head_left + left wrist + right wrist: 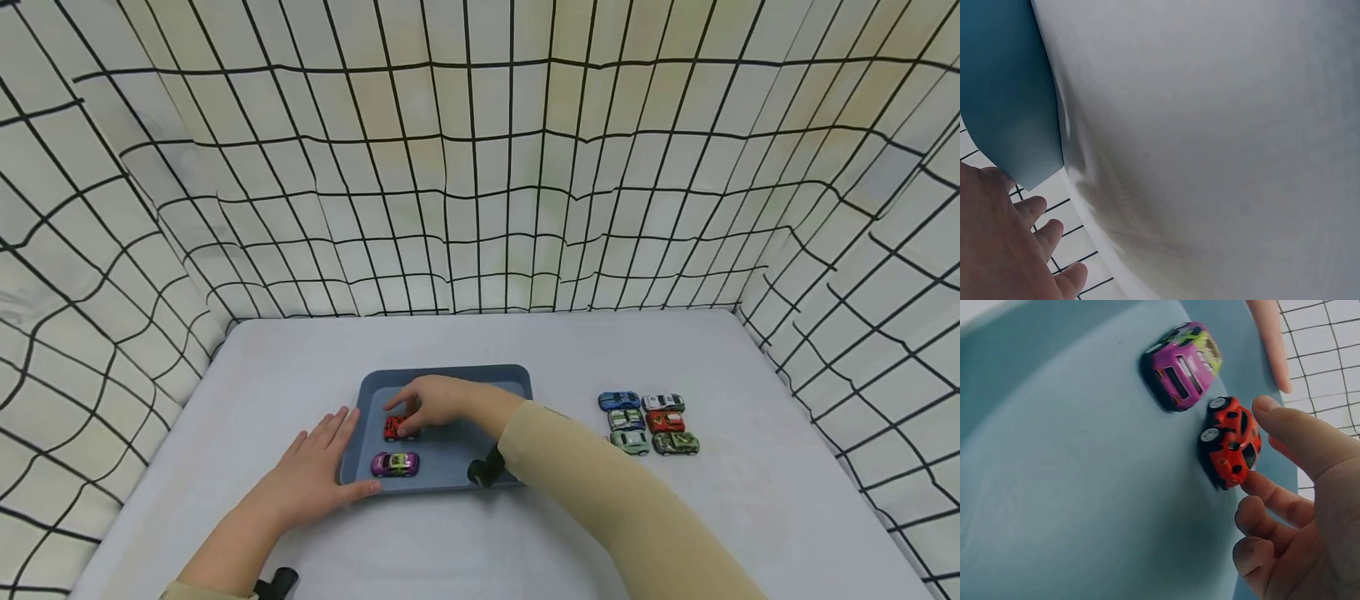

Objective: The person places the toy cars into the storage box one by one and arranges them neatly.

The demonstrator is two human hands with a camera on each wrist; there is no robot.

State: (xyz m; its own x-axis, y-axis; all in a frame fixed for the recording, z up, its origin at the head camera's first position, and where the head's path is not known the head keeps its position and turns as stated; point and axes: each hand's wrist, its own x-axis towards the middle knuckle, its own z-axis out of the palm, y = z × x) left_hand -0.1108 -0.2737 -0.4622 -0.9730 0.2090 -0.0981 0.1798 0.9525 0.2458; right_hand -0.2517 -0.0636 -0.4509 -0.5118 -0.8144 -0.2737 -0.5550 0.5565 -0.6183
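Blue tray (450, 458): bare floor right of cars. Left hand (315, 471), fingers extended, at left rim. Right hand (442, 398) pinches red car (1234, 447), black-spotted, silver-hubbed, inside tray near left wall, beside purple car (395, 464).

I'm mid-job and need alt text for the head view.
A right hand reaches into a blue-gray tray, at a small red toy car, with a purple toy car nearer the camera. The left hand lies at the tray's near left corner. To the right, at least six other toy cars sit clustered on a white table.
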